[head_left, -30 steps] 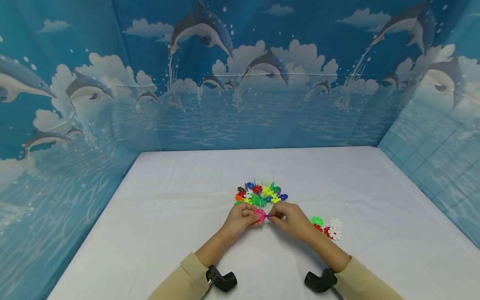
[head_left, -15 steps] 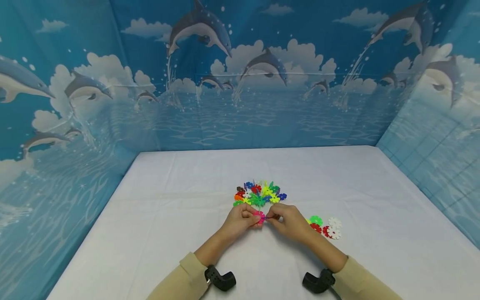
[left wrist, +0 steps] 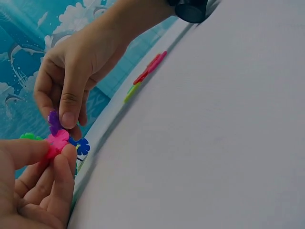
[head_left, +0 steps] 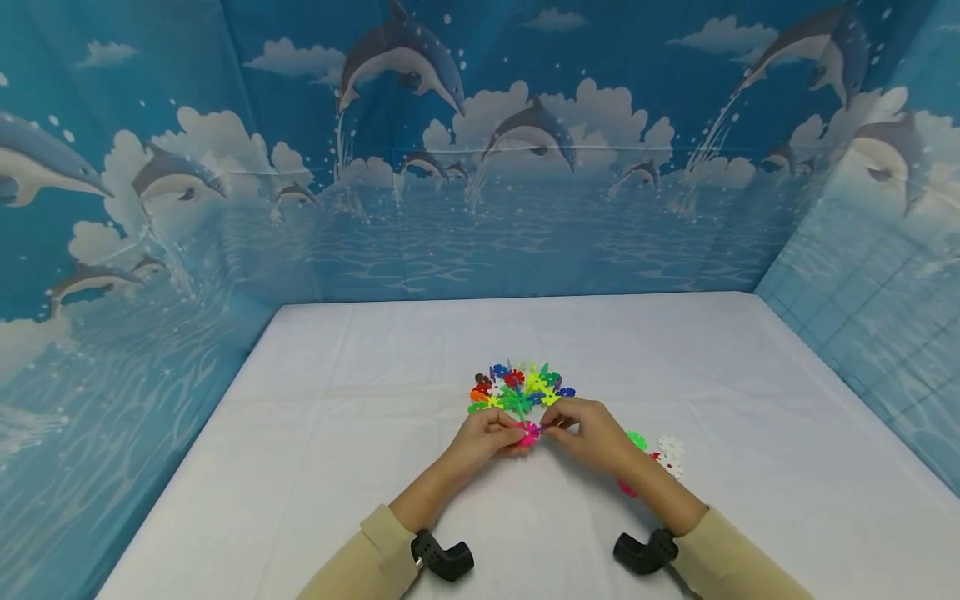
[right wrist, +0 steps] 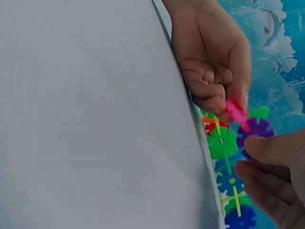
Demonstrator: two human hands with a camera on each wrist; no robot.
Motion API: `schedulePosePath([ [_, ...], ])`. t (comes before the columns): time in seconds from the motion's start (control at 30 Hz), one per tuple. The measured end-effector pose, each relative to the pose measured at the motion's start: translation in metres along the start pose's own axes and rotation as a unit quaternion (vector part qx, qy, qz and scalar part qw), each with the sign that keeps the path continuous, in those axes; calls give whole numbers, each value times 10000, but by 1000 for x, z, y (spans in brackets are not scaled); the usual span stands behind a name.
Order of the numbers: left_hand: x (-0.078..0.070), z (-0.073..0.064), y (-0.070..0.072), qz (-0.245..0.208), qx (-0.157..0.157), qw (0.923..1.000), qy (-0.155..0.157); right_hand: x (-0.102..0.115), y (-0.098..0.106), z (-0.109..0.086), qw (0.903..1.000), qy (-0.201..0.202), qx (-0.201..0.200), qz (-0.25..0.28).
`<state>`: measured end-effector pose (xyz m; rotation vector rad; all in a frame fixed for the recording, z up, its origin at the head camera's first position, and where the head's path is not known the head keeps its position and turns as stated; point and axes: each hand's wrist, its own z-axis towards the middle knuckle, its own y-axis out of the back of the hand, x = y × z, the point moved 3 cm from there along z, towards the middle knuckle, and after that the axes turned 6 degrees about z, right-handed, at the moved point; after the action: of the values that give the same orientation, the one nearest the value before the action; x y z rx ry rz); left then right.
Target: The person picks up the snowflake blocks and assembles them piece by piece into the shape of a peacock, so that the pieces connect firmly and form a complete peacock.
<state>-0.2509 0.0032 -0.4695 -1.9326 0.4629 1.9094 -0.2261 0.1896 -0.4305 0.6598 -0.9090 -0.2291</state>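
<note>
A pink snowflake disc (left wrist: 58, 143) is pinched between thumb and fingers of my left hand (head_left: 482, 442). My right hand (head_left: 588, 433) pinches a purple snowflake disc (right wrist: 257, 134) by its edge. The two discs meet edge to edge at an angle; how deep their slots sit cannot be told. In the right wrist view a green piece (right wrist: 259, 112) shows just behind them. Beyond both hands lies a many-coloured cluster of joined snowflake discs (head_left: 517, 387), its near side partly hidden by the fingers.
Several loose discs lie beside my right forearm: a green disc (head_left: 637, 440), a white disc (head_left: 671, 447) and a pink disc (head_left: 627, 488), with others partly covered by the arm. A white cloth covers the table (head_left: 360, 400). Dolphin-printed curtains (head_left: 480, 233) stand behind and at the sides.
Both hands stay together at the pink and purple discs. My right hand has shifted slightly up and turned, and the pink disc has moved a little to the right. The forearm now covers more loose discs.
</note>
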Motion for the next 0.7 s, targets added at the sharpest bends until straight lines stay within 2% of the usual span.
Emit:
schedulePosePath([
  [0.2,-1,-1,1,-101,-123,9998,109,-9,20,-9,9967,-712,-23,-393],
  [0.37,-2,-2,2,59,-212,9997,104,-22,47,-27,9874,-1365,-62,-792],
  [0.5,-3,-2,3,100,-270,9995,139,-29,66,-39,9806,-1702,21,-977],
  [0.7,-2,-2,5,28,-199,9997,-146,-38,83,-52,9730,-2074,148,-1006],
])
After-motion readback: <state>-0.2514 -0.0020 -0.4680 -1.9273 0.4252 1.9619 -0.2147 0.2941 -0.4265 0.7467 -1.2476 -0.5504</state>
